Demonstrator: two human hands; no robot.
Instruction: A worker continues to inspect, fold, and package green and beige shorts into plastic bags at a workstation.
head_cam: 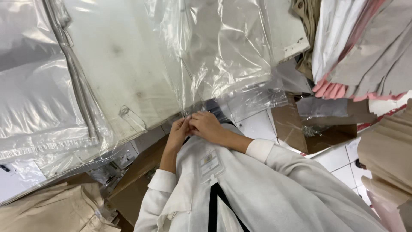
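- Nearest, a folded white garment (257, 193) with a black stripe and a small sewn label lies across the person's lap, its top edge just under both hands.
- The left hand (178, 133) and right hand (208, 126) meet above it, touching each other, fingers curled shut in a pinch on the lower edge of a clear plastic bag (214, 56).
- That bag rises from the fingertips and spreads away over a white table (124, 68).
- Brown cardboard (137, 169) lies on the tiled floor below the table edge.
- Farther right, stacked beige and pink folded cloth (369, 56) sits well apart.
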